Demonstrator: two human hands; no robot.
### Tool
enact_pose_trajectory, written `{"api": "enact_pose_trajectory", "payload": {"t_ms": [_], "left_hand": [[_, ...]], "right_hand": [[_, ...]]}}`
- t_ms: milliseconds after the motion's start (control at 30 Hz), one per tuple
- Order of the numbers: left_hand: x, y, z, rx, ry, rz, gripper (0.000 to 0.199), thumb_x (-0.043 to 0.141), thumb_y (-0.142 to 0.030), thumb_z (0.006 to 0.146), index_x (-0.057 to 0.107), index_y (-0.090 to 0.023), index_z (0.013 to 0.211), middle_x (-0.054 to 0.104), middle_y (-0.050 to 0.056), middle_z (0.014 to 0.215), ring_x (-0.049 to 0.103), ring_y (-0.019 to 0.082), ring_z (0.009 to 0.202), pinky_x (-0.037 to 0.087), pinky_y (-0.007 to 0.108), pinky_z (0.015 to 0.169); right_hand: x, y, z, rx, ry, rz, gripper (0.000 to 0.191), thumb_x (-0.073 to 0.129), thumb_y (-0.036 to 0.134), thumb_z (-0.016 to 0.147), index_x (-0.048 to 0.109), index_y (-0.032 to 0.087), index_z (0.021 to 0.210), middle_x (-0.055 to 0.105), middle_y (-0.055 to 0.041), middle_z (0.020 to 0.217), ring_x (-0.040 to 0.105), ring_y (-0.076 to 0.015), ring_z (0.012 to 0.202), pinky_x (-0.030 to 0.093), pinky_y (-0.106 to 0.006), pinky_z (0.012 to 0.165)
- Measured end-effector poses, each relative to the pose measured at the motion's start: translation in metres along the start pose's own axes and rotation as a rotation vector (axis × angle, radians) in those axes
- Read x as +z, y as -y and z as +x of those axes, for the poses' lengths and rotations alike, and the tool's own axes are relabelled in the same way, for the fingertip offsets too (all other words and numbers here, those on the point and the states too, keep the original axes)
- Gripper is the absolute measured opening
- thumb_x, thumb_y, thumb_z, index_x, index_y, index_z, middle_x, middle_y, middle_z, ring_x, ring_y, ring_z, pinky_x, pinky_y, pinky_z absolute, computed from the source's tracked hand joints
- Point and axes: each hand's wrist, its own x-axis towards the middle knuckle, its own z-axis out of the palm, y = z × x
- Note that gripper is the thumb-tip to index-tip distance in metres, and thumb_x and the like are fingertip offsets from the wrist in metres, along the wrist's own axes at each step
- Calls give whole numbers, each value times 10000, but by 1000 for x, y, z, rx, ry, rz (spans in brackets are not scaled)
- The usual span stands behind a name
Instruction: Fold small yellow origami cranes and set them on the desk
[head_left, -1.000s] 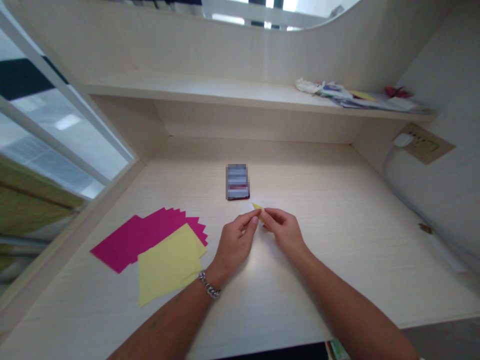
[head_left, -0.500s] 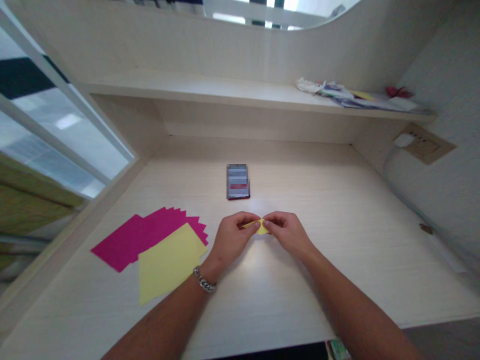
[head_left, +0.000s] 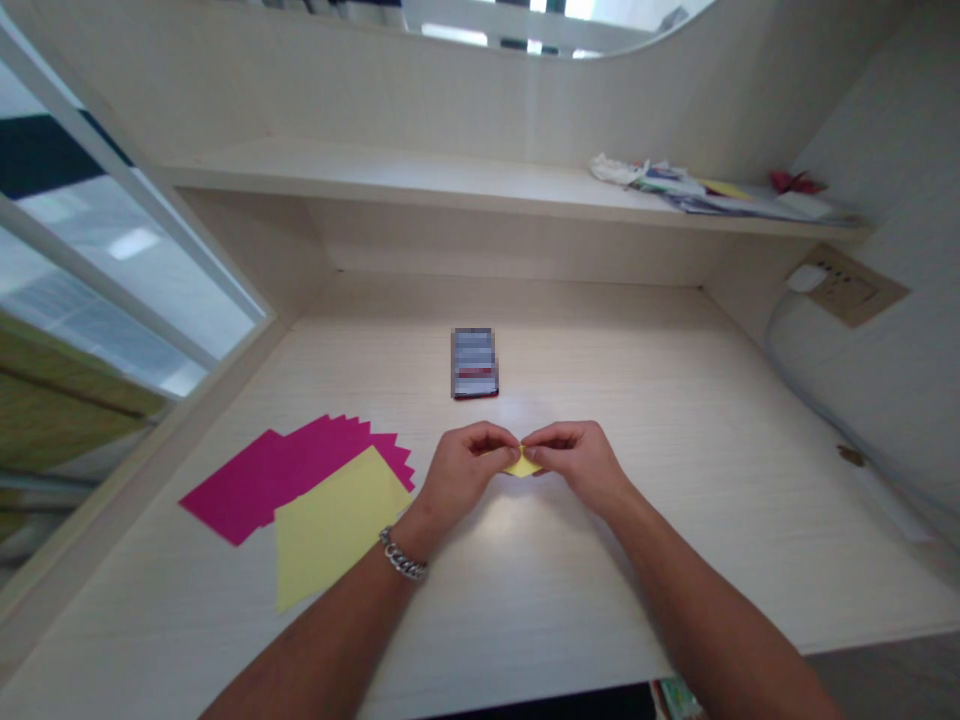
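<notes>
Between my two hands is a small folded piece of yellow paper [head_left: 523, 466], held just above the desk. My left hand [head_left: 466, 470] pinches its left side between thumb and fingers. On the opposite side, my right hand [head_left: 577, 460] pinches it the same way, and the two thumbs nearly meet. Most of the paper is hidden by the fingers. Left of my left hand lie a larger sheet of yellow paper [head_left: 330, 525] and several magenta paper sheets [head_left: 300, 465], fanned out and partly under the yellow sheet.
A phone [head_left: 474, 363] with a blurred screen lies beyond my hands on the desk [head_left: 637, 380]. A shelf [head_left: 420, 185] at the back holds crumpled papers [head_left: 675, 185]. A charger [head_left: 808, 278] is plugged into the right wall socket [head_left: 855, 285]. Window frames stand at the left.
The folded yellow paper has tilted slightly, so its lower point shows a bit more. Both hands keep their pinch, with the right fingertips shifted slightly left.
</notes>
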Motion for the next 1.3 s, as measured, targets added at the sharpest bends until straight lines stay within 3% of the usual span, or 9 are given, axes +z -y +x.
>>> {"api": "enact_pose_trajectory", "payload": {"t_ms": [267, 433, 633, 900, 1133, 1300], "left_hand": [[1, 0, -4, 87, -1, 66, 87, 665, -244, 741, 704, -175, 777, 701, 36, 770, 627, 148, 717, 495, 261, 683], [3, 3, -3, 52, -24, 14, 114, 707, -250, 706, 680, -163, 774, 693, 31, 746, 626, 140, 678, 507, 252, 648], [3, 2, -2, 40, -32, -41, 116, 679, -183, 714, 661, -152, 825, 691, 39, 797, 638, 143, 723, 523, 266, 694], [6, 6, -2, 36, -65, -42, 155, 704, -231, 705, 641, -152, 822, 684, 34, 782, 635, 135, 698, 529, 266, 682], [7, 3, -5, 77, -108, -55, 154, 699, -206, 692, 611, -155, 807, 664, 20, 767, 623, 126, 683, 518, 248, 651], [7, 1, -4, 59, -158, -63, 186, 712, -203, 672, 608, -150, 817, 667, 24, 763, 623, 125, 666, 513, 240, 626]], "right_hand": [[-1, 5, -2, 64, 45, 27, 210, 708, 336, 680, 727, 158, 790, 692, -47, 742, 632, -148, 665, 540, -293, 613], [-4, 1, 0, -3, 73, -98, 167, 687, 277, 696, 724, 154, 802, 695, -48, 730, 623, -147, 652, 516, -296, 633], [-6, -2, 0, -89, 21, -309, 154, 626, 247, 743, 724, 170, 833, 713, -52, 787, 631, -169, 705, 496, -305, 666], [-2, 1, -3, -143, 28, -411, 152, 601, 249, 767, 713, 183, 846, 712, -45, 826, 643, -167, 762, 491, -293, 713], [-2, -5, 0, -6, 41, -270, 186, 632, 327, 750, 660, 146, 717, 651, -30, 661, 602, -137, 579, 512, -286, 590], [-2, -6, 2, -27, 89, -183, 220, 619, 363, 762, 660, 150, 727, 640, -21, 669, 599, -137, 620, 518, -289, 621]]}}
